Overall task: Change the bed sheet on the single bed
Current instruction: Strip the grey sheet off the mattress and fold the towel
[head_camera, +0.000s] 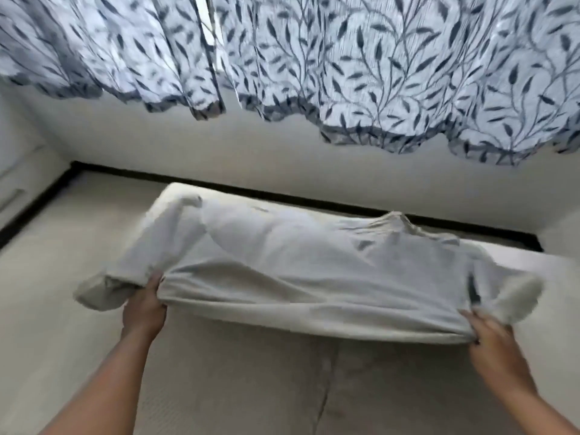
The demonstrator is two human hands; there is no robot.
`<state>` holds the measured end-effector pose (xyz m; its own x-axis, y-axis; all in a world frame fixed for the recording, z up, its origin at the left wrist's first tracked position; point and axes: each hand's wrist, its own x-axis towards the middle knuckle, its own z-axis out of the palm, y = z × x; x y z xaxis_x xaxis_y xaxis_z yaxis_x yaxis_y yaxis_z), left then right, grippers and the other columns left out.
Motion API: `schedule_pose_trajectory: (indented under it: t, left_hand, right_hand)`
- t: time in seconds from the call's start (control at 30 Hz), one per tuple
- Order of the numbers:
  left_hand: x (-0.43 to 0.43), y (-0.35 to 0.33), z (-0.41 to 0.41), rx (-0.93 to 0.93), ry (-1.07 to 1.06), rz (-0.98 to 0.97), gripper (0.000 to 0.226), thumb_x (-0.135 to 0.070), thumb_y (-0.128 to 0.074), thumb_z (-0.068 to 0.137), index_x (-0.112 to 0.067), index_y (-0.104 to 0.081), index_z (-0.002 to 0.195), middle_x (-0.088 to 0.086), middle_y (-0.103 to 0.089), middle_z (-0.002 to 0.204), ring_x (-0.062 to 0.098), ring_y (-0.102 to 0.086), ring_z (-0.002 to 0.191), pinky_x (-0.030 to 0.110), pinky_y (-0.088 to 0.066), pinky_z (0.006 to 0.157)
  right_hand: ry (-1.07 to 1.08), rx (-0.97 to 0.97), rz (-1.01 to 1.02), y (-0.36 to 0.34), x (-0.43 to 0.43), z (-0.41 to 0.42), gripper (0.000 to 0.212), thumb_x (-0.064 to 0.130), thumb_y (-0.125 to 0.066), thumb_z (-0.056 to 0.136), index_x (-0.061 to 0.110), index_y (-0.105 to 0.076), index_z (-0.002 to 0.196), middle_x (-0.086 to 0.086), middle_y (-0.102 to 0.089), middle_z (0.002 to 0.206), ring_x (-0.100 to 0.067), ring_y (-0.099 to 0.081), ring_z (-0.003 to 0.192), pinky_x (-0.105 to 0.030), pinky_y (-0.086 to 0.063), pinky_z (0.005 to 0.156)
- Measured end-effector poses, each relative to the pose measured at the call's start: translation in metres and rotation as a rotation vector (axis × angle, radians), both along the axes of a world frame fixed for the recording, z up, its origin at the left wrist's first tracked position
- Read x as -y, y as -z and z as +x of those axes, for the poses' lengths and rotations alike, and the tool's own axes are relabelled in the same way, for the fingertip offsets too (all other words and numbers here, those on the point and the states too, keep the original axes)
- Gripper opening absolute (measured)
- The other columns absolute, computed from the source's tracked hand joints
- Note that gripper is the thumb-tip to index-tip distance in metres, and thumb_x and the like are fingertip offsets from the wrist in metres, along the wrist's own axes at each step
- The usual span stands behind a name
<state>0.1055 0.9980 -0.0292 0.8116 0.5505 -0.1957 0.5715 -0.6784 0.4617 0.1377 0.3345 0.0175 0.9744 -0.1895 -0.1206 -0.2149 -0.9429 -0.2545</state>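
Observation:
A pale grey-white bed sheet [298, 271] lies bunched across the far half of the single bed's mattress [251, 387]. My left hand [146, 304] grips the sheet's near edge at its left side. At the right, my right hand [489, 337] holds the same near edge, slightly blurred. The sheet's left end [97, 290] hangs rolled beyond my left hand, and its right end [518, 293] trails off past my right hand. A bare strip of mattress [175, 193] shows at the far left behind the sheet.
A white curtain with dark blue leaves [345, 73] hangs above the bed along the far wall [251, 158]. A black skirting strip [282, 199] runs where wall meets floor. Pale floor [56, 240] lies left of the bed. White furniture [15, 183] stands at far left.

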Motion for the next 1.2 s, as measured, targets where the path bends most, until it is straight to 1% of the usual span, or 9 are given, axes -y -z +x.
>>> schedule_pose_trajectory:
  t: [0.1, 0.17, 0.3, 0.5, 0.63, 0.77, 0.93, 1.07, 1.2]
  left_hand:
    - [0.000, 0.098, -0.023, -0.367, 0.082, 0.012, 0.056, -0.052, -0.039, 0.095, -0.041, -0.031, 0.150, 0.013, -0.044, 0.153, 0.040, -0.045, 0.135, 0.052, -0.042, 0.104]
    - [0.000, 0.143, -0.044, -0.588, 0.128, 0.043, 0.061, -0.046, -0.039, 0.100, -0.036, -0.020, 0.157, 0.016, -0.035, 0.158, 0.041, -0.038, 0.139, 0.052, -0.036, 0.111]
    - [0.009, 0.183, -0.070, -0.745, 0.150, 0.074, 0.065, -0.033, -0.048, 0.099, -0.018, -0.023, 0.158, 0.020, -0.034, 0.155, 0.038, -0.035, 0.142, 0.046, -0.031, 0.116]
    - [0.164, 0.148, -0.024, -0.440, 0.265, -0.149, 0.057, -0.021, -0.059, 0.093, -0.006, -0.043, 0.146, 0.023, -0.044, 0.148, 0.039, -0.043, 0.135, 0.044, -0.036, 0.113]
    - [0.313, 0.101, 0.002, -0.254, 0.550, -0.387, 0.067, -0.025, -0.061, 0.097, -0.005, -0.032, 0.153, 0.014, -0.032, 0.159, 0.029, -0.032, 0.147, 0.031, -0.021, 0.121]
    - [0.430, 0.055, 0.014, -0.061, 0.809, -0.387, 0.075, -0.037, -0.064, 0.090, -0.014, -0.032, 0.154, 0.005, -0.030, 0.161, 0.023, -0.029, 0.147, 0.025, -0.019, 0.119]
    - [0.506, 0.019, 0.012, -0.036, 1.017, -0.087, 0.102, -0.061, -0.068, 0.065, -0.022, -0.030, 0.151, 0.009, -0.034, 0.159, 0.028, -0.031, 0.146, 0.048, -0.032, 0.115]
    - [0.520, 0.011, 0.001, 0.053, 1.059, -0.077, 0.052, -0.029, -0.058, 0.067, -0.018, -0.059, 0.118, 0.004, -0.068, 0.126, 0.019, -0.068, 0.111, 0.027, -0.057, 0.084]
    - [0.530, -0.005, -0.032, -0.015, 1.114, -0.082, 0.049, -0.033, -0.048, 0.065, -0.021, -0.079, 0.102, -0.011, -0.076, 0.094, 0.000, -0.072, 0.084, 0.017, -0.052, 0.056]
  right_hand:
    - [0.038, -0.159, -0.045, 0.052, -0.012, -0.014, 0.065, -0.017, -0.065, 0.068, 0.006, -0.068, 0.130, -0.019, -0.054, 0.147, -0.042, -0.057, 0.127, -0.038, -0.033, 0.110]
    - [0.051, -0.218, 0.007, 0.073, -0.021, -0.021, 0.072, -0.019, -0.063, 0.070, 0.003, -0.060, 0.138, -0.020, -0.043, 0.155, -0.043, -0.049, 0.135, -0.044, -0.037, 0.114]
    - [0.047, -0.109, 0.058, 0.081, -0.036, -0.025, 0.076, -0.021, -0.062, 0.067, 0.001, -0.057, 0.140, -0.021, -0.040, 0.156, -0.042, -0.045, 0.138, -0.042, -0.034, 0.115]
    - [0.450, 0.210, 0.371, 0.056, -0.056, -0.009, 0.058, 0.012, -0.051, 0.077, 0.001, -0.052, 0.134, -0.022, -0.032, 0.149, -0.030, -0.037, 0.133, -0.026, -0.023, 0.114]
    - [0.849, 0.411, 0.466, 0.062, -0.052, 0.024, 0.087, 0.040, -0.080, 0.079, 0.001, -0.035, 0.141, -0.029, -0.030, 0.144, -0.043, -0.035, 0.132, -0.050, -0.035, 0.114]
    - [1.221, 0.318, 0.838, 0.051, -0.018, 0.048, 0.078, 0.032, -0.085, 0.073, 0.013, -0.046, 0.137, -0.008, -0.058, 0.131, -0.029, -0.060, 0.111, -0.041, -0.053, 0.093]
    - [1.084, 0.095, 1.726, 0.016, 0.002, 0.031, 0.047, 0.031, -0.066, 0.088, 0.014, -0.065, 0.131, -0.019, -0.070, 0.124, -0.038, -0.071, 0.107, -0.061, -0.057, 0.085]
    - [1.056, 0.115, 1.959, -0.012, 0.014, -0.006, 0.047, 0.048, -0.043, 0.104, 0.016, -0.063, 0.132, -0.015, -0.071, 0.123, -0.032, -0.071, 0.108, -0.061, -0.052, 0.089]
    - [1.096, 0.239, 1.962, -0.022, 0.032, -0.032, 0.048, 0.049, -0.042, 0.105, 0.019, -0.064, 0.136, -0.013, -0.069, 0.128, -0.030, -0.070, 0.110, -0.058, -0.052, 0.090]
